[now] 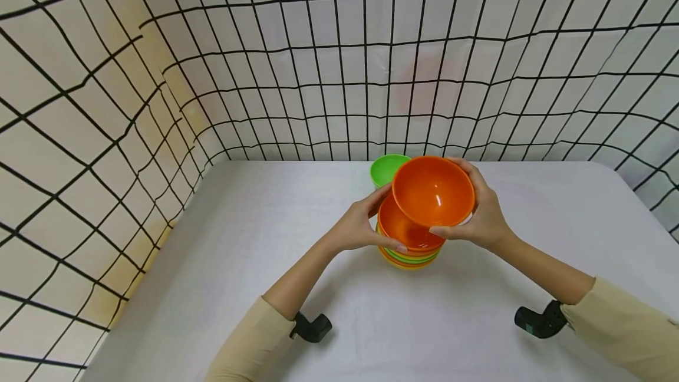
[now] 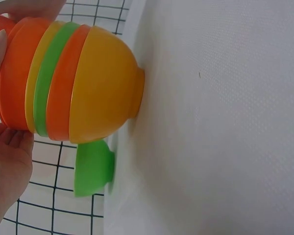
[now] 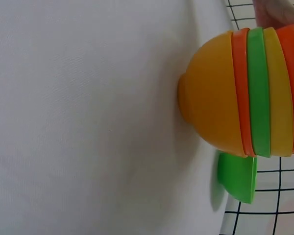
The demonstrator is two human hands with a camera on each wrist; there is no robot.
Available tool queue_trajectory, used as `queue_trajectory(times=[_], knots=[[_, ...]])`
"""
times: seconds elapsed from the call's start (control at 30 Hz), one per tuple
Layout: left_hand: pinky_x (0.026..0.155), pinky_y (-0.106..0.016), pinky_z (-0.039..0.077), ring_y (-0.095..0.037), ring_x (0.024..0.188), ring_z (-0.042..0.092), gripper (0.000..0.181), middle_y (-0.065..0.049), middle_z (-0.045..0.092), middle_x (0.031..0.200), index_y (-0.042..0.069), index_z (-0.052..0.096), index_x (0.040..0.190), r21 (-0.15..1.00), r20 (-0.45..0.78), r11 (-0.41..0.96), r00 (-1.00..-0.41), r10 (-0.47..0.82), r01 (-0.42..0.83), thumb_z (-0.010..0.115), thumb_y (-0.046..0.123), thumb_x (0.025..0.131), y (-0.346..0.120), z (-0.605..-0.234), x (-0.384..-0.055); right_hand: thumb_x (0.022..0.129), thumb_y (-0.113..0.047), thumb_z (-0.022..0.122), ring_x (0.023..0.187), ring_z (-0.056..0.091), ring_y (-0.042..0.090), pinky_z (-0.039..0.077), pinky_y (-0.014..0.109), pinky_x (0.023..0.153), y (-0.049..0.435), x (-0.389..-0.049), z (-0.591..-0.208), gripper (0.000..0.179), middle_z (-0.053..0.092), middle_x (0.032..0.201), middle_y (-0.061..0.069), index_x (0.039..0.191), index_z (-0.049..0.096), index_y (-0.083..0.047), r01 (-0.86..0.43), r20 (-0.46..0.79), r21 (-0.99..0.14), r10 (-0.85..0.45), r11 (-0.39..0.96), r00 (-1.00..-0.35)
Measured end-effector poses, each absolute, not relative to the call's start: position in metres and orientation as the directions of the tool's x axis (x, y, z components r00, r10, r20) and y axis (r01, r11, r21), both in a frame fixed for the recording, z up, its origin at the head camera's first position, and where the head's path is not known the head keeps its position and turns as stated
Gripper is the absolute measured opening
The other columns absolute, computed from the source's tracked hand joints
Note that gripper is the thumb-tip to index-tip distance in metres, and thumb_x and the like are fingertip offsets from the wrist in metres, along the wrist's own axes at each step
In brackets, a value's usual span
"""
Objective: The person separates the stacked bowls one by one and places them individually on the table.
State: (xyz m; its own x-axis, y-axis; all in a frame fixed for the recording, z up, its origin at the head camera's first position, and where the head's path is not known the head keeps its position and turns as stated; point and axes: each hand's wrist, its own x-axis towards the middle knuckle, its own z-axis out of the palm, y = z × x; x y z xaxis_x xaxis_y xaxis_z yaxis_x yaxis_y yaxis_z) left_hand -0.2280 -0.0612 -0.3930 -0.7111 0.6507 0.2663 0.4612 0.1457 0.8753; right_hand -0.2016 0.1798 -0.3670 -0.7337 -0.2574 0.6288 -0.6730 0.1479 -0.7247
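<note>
A stack of nested bowls stands upright on the white table, with an orange bowl (image 1: pixel 403 227) on top and green, yellow and orange ones below; the lowest is a yellow-orange bowl (image 2: pixel 103 83). My left hand (image 1: pixel 356 227) grips the upper part of the stack from the left, thumb in front. Above the stack, slightly right, my right hand (image 1: pixel 488 217) holds another orange bowl (image 1: pixel 434 190) by its right side, thumb near the front rim. This bowl is tilted, its inside facing me. In the right wrist view only the left hand (image 3: pixel 279 12) shows, beyond the stack.
Behind the stack, near the table's back edge, sits a separate small green bowl (image 1: pixel 388 168). A black wire grid (image 1: pixel 339 84) in front of white sheeting rises along the back and sides of the table (image 1: pixel 254 240).
</note>
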Motion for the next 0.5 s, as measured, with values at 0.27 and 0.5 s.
queue_trajectory(times=[0.27,0.5], knots=[[0.106,-0.024,0.035,-0.010,0.128,0.041,0.102,0.002,0.039,0.143,0.018,0.024,0.146,0.880,0.235,0.175,-0.726,0.647,0.441,0.084,0.010,0.065,-0.062,-0.384,-0.222,0.047,0.018,0.079,0.113,0.047,0.012,0.049,0.013,0.082,0.184,-0.199,-0.368,0.102,0.049,0.128,0.006,0.136,0.032,0.004,-0.655,0.623,-0.730,-0.204,0.196,-0.755],[0.108,-0.028,0.033,-0.017,0.130,0.039,0.098,-0.007,0.037,0.146,0.009,0.023,0.147,0.886,0.160,0.241,-0.750,0.641,0.395,0.081,0.005,0.067,-0.063,-0.358,-0.206,0.056,0.021,0.072,0.112,0.046,0.015,0.048,0.011,0.083,0.200,-0.205,-0.364,0.091,0.048,0.128,0.001,0.136,0.035,-0.001,-0.599,0.592,-0.788,-0.092,0.140,-0.801]])
